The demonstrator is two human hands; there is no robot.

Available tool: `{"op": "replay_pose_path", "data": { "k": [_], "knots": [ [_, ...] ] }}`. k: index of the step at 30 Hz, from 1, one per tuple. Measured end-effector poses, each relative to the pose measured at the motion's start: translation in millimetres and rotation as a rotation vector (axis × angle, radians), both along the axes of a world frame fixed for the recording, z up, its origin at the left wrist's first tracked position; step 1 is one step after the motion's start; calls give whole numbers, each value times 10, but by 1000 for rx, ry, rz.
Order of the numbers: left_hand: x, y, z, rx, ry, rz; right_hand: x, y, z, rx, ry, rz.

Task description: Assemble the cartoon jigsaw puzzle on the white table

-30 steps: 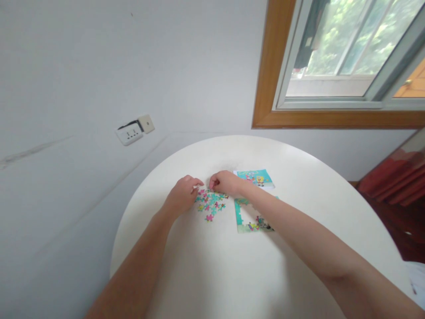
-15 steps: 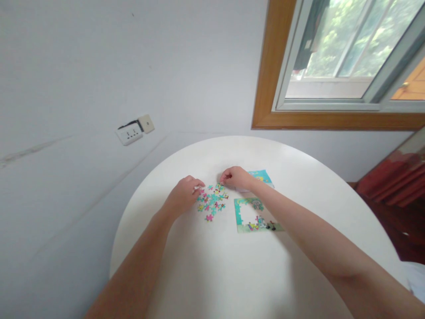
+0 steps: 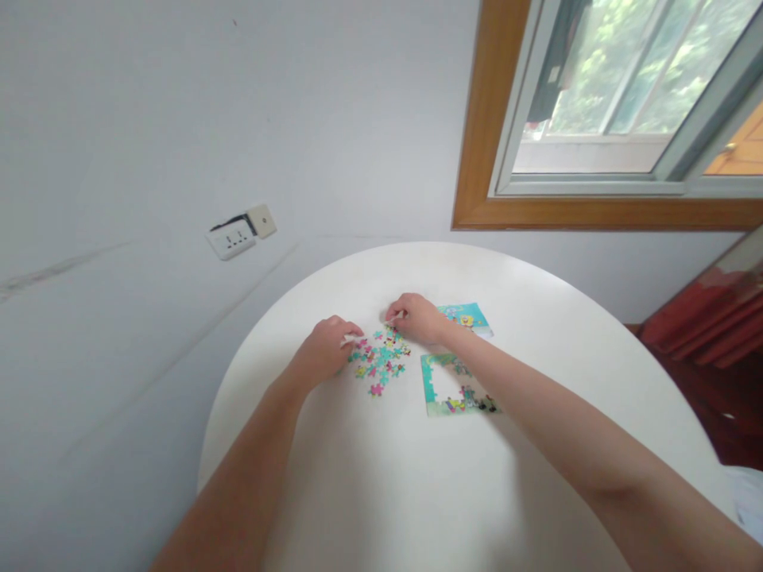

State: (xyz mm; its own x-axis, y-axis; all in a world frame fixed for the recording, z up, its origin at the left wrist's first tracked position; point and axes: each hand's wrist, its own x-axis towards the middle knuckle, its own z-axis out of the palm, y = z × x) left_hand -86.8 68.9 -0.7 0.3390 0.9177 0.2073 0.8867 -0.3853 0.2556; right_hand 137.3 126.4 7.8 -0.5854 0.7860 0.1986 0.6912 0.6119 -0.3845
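A loose pile of jigsaw puzzle pieces (image 3: pixel 381 361), turquoise, pink and yellow, lies between my two hands on the white table. At the pile's left edge, my left hand (image 3: pixel 325 349) is closed, pinching a puzzle piece (image 3: pixel 351 340) that shows a white side. My right hand (image 3: pixel 416 319) reaches over the pile's far right edge, also closed, with another whitish puzzle piece (image 3: pixel 396 318) at its fingertips. Right of the pile lies a partly filled puzzle board (image 3: pixel 438 411) with a white gap inside its picture border; my right forearm covers part of it.
Behind my right wrist lies a blue picture sheet (image 3: pixel 470 311), partly hidden. The round white table (image 3: pixel 358 492) stands against a pale wall with a socket (image 3: pixel 232 240). A wood-framed window (image 3: pixel 596 214) is at the upper right, a red curtain (image 3: pixel 703 322) below it.
My right hand has moved slightly left and away from me, baring more of the blue sheet. The left hand has shifted a little left. Whitish pieces show more clearly at both hands' fingertips.
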Motion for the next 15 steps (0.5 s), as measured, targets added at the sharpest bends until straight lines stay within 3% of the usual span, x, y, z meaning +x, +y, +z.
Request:
{"op": "replay_pose_path", "data": {
  "k": [7, 15],
  "knots": [
    [-87, 11, -52, -55, -43, 64, -122, -137, -2, -29, -106, 257],
    [-15, -55, 57, -165, -91, -32, 3, -285, 114, -40, -142, 404]
  ]
}}
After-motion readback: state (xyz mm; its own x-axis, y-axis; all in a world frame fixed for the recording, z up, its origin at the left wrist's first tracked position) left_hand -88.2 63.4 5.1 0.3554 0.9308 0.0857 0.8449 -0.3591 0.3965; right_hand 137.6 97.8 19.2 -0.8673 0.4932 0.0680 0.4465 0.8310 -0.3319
